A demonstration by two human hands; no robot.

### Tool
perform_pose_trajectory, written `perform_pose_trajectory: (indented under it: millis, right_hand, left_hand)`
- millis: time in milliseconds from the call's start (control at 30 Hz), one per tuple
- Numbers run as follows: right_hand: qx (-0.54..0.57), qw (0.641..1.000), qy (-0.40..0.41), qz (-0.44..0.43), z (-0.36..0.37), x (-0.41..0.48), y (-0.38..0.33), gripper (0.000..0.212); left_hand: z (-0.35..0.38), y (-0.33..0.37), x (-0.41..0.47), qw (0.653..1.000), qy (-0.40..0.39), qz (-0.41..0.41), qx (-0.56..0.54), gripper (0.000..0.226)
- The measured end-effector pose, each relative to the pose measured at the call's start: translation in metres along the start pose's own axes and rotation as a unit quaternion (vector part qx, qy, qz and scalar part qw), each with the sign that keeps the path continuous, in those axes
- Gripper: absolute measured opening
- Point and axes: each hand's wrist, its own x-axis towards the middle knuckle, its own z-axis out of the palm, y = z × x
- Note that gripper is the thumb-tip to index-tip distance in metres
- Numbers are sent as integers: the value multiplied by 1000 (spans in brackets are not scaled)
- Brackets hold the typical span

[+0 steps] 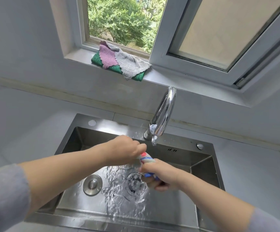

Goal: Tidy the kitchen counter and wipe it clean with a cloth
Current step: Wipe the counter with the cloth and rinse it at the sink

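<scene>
— Stainless steel lies nearest: the front rim of the sink [102, 223]. Rippled water is spread over the basin floor around the strainer [135, 181], with a round plug [92, 183] beside it. What is held above?

— A striped cloth [146, 159], white with red and blue, is held over the basin, above the strainer. The left hand [125, 149] is clenched round its upper end and the right hand [161, 174] round its lower end. The cloth is bunched between them.

— How is the wringing best done?

— Opposite twist is to be applied by the two hands. The cloth is to be held low over the strainer so that run-off is caught by the basin. A damp cloth, not a dripping one, is wanted for the counter [253, 164].

— What room is available?

— Open basin is seen on both sides of the hands. The tap [164, 114] arches just behind and above them, and a raised hand could be struck there. Further back, folded cloths [119, 62] overhang the edge of the windowsill [79, 55], well apart from the hands.
</scene>
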Motion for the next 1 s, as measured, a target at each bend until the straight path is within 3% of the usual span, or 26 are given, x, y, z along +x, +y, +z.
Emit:
perform_pose_trajectory:
  millis: [67, 133, 200, 233, 300, 333, 400, 500, 533, 567, 667, 767, 833, 867, 933, 1000]
  right_hand:
    - [-41, 999, 22, 3, -4, -2, -6, 29]
    - [-196, 976, 91, -2, -9, -2, -15, 26]
    - [-322, 934, 154, -21, -12, -1, -24, 28]
    - [-346, 920, 179, -38, -14, -2, -29, 39]
    - [-365, 905, 210, -64, -12, -2, -40, 57]
    - [-353, 907, 218, -77, -9, -3, -47, 55]
    - [-299, 921, 227, -101, -5, 3, -56, 39]
    - [-230, 930, 258, -125, 1, 23, -58, 17]
    - [-187, 938, 260, -135, 4, 29, -58, 16]
    - [-151, 942, 261, -146, 8, 34, -63, 19]
    - [-82, 934, 296, -183, 17, 43, -83, 30]
    - [8, 918, 343, -197, 12, 61, -117, 37]
    - [50, 909, 358, -206, 3, 71, -146, 58]
    - [67, 902, 361, -229, -4, 74, -163, 61]
    - [108, 881, 374, -269, -18, 79, -201, 46]
    - [121, 864, 390, -296, -35, 81, -240, 57]
  left_hand:
    - [2, -3, 1, 1000, 21, -9, -6, 62]
    - [2, -4, 0, 999, 3, -23, -27, 49]
    - [-6, -8, -1, 991, -54, -99, -77, 30]
    - [-13, -13, -3, 973, -115, -149, -133, 28]
    - [-23, -27, -12, 925, -172, -212, -263, 28]
    - [-28, -36, -19, 899, -178, -235, -323, 23]
    - [-37, -56, -32, 827, -185, -283, -449, 20]
    - [-51, -79, -46, 686, -150, -332, -630, 12]
    - [-54, -85, -50, 643, -135, -338, -674, 15]
    - [-56, -93, -53, 622, -121, -338, -696, 23]
    - [-55, -108, -58, 609, -95, -345, -708, 51]
    - [-55, -124, -47, 562, 11, -391, -729, 38]
    - [-61, -138, -30, 533, 103, -450, -710, 26]
    - [-63, -151, -20, 533, 134, -473, -688, 26]
    - [-71, -180, 2, 546, 185, -489, -655, 44]
    - [-83, -211, 22, 580, 217, -511, -597, 68]
